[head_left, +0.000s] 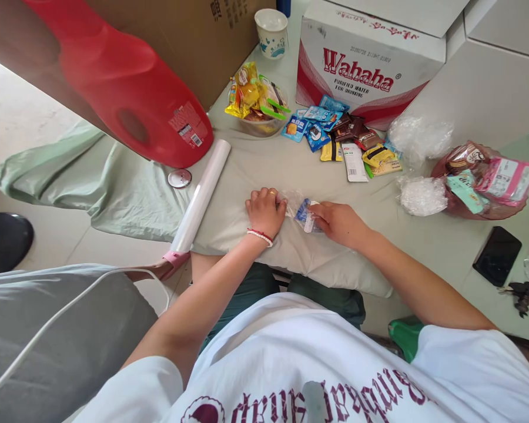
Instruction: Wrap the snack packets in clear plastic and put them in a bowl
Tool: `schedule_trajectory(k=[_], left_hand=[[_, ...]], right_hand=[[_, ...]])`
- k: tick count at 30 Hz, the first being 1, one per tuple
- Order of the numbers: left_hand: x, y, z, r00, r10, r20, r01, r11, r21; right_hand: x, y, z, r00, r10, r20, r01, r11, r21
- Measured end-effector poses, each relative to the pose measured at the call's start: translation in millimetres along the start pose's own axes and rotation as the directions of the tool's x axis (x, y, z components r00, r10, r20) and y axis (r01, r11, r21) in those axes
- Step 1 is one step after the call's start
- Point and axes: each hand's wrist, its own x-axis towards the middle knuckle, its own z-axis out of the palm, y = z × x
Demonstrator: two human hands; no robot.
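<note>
On the cloth-covered table, my right hand (339, 223) is closed on a small blue-and-white packet (302, 211), thumb and fingers at its right end. Clear plastic film (291, 201) lies against the packet's left side. My left hand (265, 211), with curled fingers, presses on the left edge of that film; what is under its palm is hidden. Beyond my hands lies a pile of small snack packets, with blue ones (318, 134), brown ones (348, 128) and yellow ones (381, 158).
A white film roll (203, 194) lies left, by a red jug (141, 94) and a round lid (179, 178). Behind stand a snack bowl (260, 126), a paper cup (272, 34) and a Wahaha carton (365, 64). To the right are bundled film (421, 138), a pink basket (506, 208) and a phone (497, 255).
</note>
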Motion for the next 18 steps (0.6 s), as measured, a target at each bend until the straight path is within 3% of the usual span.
schedule_trajectory(k=[3, 6, 8, 10, 14, 18], left_hand=[[-2.6, -4.8, -3.9, 0.992, -0.012, -0.126, -0.005, 0.991, -0.137], [-10.2, -5.0, -13.4, 0.951, 0.208, -0.231, -0.252, 0.951, -0.181], [-14.0, -1.2, -17.2, 0.895, 0.408, -0.183, -0.436, 0.887, -0.155], [-13.4, 4.4, -15.9, 0.865, 0.492, -0.098, -0.502, 0.853, -0.144], [-1.7, 17.5, -3.9, 0.911, 0.411, -0.029, -0.411, 0.901, -0.138], [8.6, 31.3, 5.9, 0.952, 0.301, -0.049, -0.305, 0.944, -0.123]], right_hand=[[1.9, 5.4, 12.2, 0.995, 0.078, -0.063, -0.068, 0.987, 0.144], [10.1, 17.1, 15.7, 0.977, 0.192, -0.087, -0.145, 0.912, 0.383], [15.7, 24.8, 17.4, 0.97, 0.229, -0.079, -0.163, 0.857, 0.488], [20.4, 31.0, 20.0, 0.966, 0.237, -0.102, -0.144, 0.821, 0.553], [23.7, 34.5, 23.9, 0.94, 0.276, -0.199, -0.098, 0.781, 0.617], [14.4, 17.0, 22.2, 0.932, 0.209, -0.297, -0.086, 0.921, 0.379]])
